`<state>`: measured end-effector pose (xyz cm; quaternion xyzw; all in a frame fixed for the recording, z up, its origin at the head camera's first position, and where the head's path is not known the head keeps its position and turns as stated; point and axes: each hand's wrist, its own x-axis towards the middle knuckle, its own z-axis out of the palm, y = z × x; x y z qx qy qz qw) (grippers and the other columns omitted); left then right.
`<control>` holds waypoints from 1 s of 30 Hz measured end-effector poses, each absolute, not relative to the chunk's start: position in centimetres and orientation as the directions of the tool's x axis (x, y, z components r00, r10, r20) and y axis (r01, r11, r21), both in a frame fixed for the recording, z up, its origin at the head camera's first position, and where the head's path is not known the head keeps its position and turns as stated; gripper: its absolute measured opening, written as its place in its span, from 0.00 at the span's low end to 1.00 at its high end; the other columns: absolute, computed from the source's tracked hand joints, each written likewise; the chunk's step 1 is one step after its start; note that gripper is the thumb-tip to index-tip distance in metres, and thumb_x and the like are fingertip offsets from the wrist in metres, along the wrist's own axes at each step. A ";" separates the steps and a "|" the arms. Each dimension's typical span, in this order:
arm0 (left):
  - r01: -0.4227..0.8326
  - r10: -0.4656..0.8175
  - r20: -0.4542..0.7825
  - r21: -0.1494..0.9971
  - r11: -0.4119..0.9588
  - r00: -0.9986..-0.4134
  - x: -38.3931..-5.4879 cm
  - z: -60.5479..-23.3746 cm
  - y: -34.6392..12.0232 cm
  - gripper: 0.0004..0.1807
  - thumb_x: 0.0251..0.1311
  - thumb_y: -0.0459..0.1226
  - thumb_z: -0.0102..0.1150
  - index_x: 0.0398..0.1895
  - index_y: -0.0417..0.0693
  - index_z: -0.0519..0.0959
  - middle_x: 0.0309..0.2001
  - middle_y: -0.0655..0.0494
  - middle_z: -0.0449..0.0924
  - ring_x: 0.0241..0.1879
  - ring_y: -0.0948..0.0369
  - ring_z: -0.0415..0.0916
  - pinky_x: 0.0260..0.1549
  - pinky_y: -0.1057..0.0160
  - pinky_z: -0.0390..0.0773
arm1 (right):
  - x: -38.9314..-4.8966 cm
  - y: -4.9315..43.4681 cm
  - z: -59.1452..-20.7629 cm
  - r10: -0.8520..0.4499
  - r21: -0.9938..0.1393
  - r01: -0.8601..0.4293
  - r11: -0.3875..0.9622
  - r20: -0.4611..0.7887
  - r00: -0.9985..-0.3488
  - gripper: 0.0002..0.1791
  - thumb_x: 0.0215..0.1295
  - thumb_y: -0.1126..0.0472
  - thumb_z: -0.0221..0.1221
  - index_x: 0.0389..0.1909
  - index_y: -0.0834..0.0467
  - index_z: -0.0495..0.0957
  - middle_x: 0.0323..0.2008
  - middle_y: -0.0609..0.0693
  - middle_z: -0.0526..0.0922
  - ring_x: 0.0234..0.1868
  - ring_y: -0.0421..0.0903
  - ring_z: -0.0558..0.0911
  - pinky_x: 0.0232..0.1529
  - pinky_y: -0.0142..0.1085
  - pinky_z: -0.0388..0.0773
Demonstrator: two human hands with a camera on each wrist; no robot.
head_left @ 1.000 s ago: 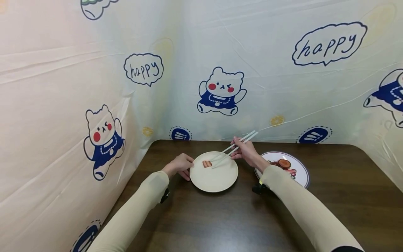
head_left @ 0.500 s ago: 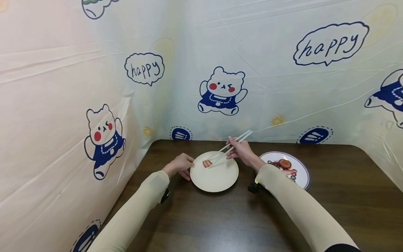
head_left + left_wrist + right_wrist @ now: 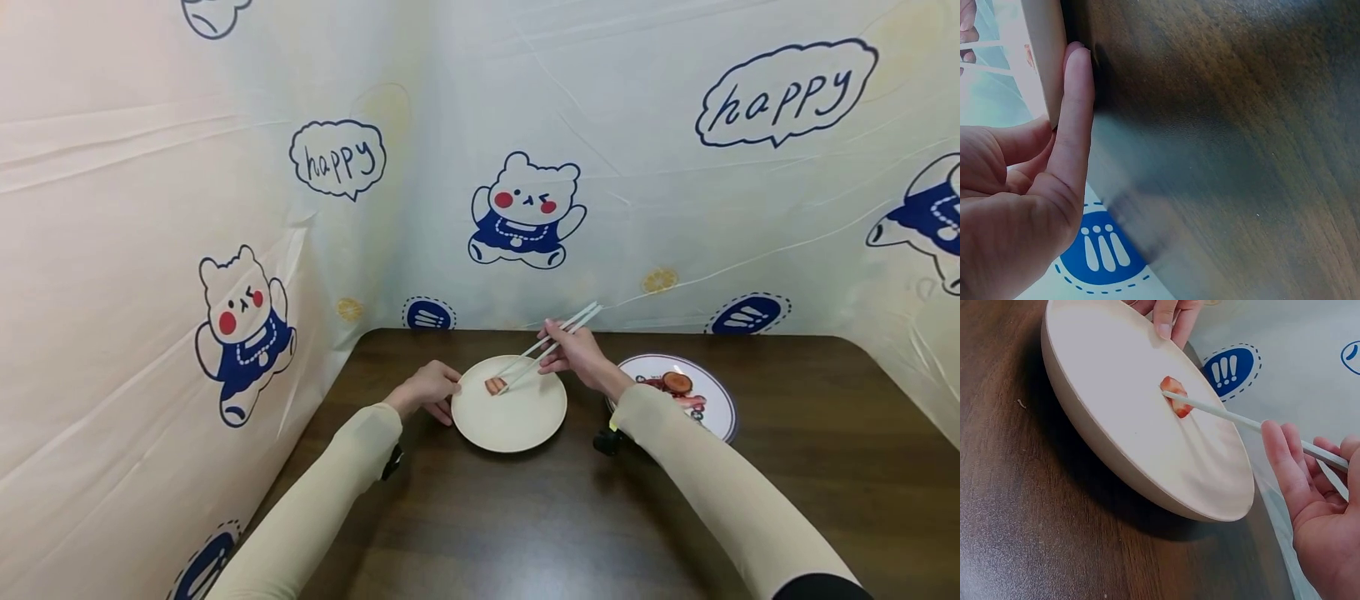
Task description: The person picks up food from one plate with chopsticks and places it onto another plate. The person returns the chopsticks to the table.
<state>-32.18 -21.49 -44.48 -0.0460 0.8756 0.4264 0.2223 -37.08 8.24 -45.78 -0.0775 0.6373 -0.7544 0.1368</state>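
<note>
A cream plate (image 3: 510,427) lies on the table, bearing a small red-and-white striped piece of food, like bacon (image 3: 495,386). My left hand (image 3: 424,388) holds the plate's left rim; in the left wrist view, the thumb lies at the rim and a finger (image 3: 1076,112) stretches along the outer side. My right hand (image 3: 581,357) grips a pair of pale chopsticks (image 3: 576,323) above the plate's far right side. Their tips reach the bacon from both sides. In the right wrist view, one chopstick (image 3: 1229,415) crosses over the bacon (image 3: 1183,411); the other is mostly hidden.
A white plate (image 3: 723,414) with a dark rim stands to the right, partly under my right forearm; a round brown slice (image 3: 677,382) and reddish pieces show on it. Printed cloth (image 3: 645,183) hangs behind and left of the brown wooden table (image 3: 480,517).
My right hand has moved left, and the chopsticks with it, their tips closing in around the bacon. My left hand stays at the plate's rim. The head view has tipped slightly.
</note>
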 end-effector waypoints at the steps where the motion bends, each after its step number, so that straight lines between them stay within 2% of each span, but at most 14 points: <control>1: -0.270 0.110 -0.429 0.727 0.631 -0.897 -32.2 -44.4 -21.5 0.16 0.78 0.31 0.54 0.64 0.36 0.80 0.41 0.42 0.84 0.28 0.50 0.87 0.29 0.55 0.91 | -37.1 8.2 -45.7 -0.309 -0.982 0.113 -0.148 -0.063 -0.949 0.23 0.85 0.49 0.50 0.54 0.69 0.76 0.42 0.64 0.79 0.26 0.46 0.87 0.39 0.46 0.91; 5: -0.266 0.117 -0.427 0.732 0.627 -0.897 -32.2 -44.2 -21.4 0.16 0.78 0.31 0.54 0.64 0.36 0.80 0.42 0.41 0.84 0.28 0.50 0.87 0.29 0.55 0.91 | -37.1 8.3 -45.5 -0.318 -0.984 0.119 -0.133 -0.071 -0.945 0.28 0.85 0.49 0.50 0.60 0.73 0.72 0.42 0.65 0.80 0.26 0.46 0.87 0.39 0.47 0.91; 8: -0.262 0.116 -0.422 0.732 0.629 -0.899 -32.2 -44.1 -21.4 0.16 0.78 0.31 0.54 0.64 0.36 0.80 0.42 0.41 0.84 0.28 0.50 0.87 0.30 0.55 0.91 | -37.1 8.4 -45.4 -0.324 -0.985 0.106 -0.134 -0.058 -0.944 0.29 0.85 0.49 0.49 0.60 0.75 0.71 0.39 0.64 0.81 0.26 0.47 0.87 0.39 0.47 0.91; 15: -0.259 0.111 -0.418 0.726 0.637 -0.901 -32.3 -44.0 -21.5 0.17 0.79 0.31 0.53 0.64 0.36 0.79 0.42 0.41 0.84 0.29 0.50 0.87 0.30 0.55 0.91 | -37.1 8.3 -45.5 -0.305 -0.986 0.081 -0.147 -0.033 -0.952 0.25 0.85 0.49 0.50 0.52 0.72 0.75 0.36 0.63 0.83 0.27 0.49 0.89 0.40 0.48 0.91; 22: -0.265 0.111 -0.423 0.728 0.632 -0.899 -32.2 -44.2 -21.5 0.16 0.78 0.31 0.54 0.64 0.36 0.80 0.41 0.41 0.84 0.29 0.50 0.87 0.30 0.55 0.91 | -36.9 8.3 -45.8 -0.260 -0.983 0.079 -0.166 -0.033 -0.965 0.25 0.85 0.51 0.50 0.51 0.74 0.74 0.39 0.74 0.81 0.26 0.50 0.89 0.37 0.47 0.91; 25: -0.266 0.109 -0.421 0.731 0.629 -0.901 -32.2 -44.3 -21.5 0.16 0.78 0.31 0.54 0.63 0.36 0.80 0.40 0.41 0.84 0.29 0.51 0.87 0.30 0.55 0.91 | -37.0 8.5 -46.0 -0.250 -0.981 0.087 -0.172 -0.042 -0.967 0.26 0.85 0.52 0.50 0.52 0.76 0.73 0.35 0.70 0.82 0.25 0.50 0.89 0.36 0.47 0.91; 30: -0.263 0.114 -0.419 0.735 0.625 -0.901 -32.0 -44.4 -21.6 0.16 0.78 0.31 0.54 0.63 0.35 0.80 0.40 0.41 0.84 0.28 0.51 0.87 0.29 0.55 0.91 | -37.2 8.9 -46.2 -0.256 -0.978 0.119 -0.170 -0.073 -0.964 0.24 0.85 0.51 0.51 0.48 0.73 0.75 0.30 0.63 0.84 0.24 0.50 0.89 0.37 0.47 0.91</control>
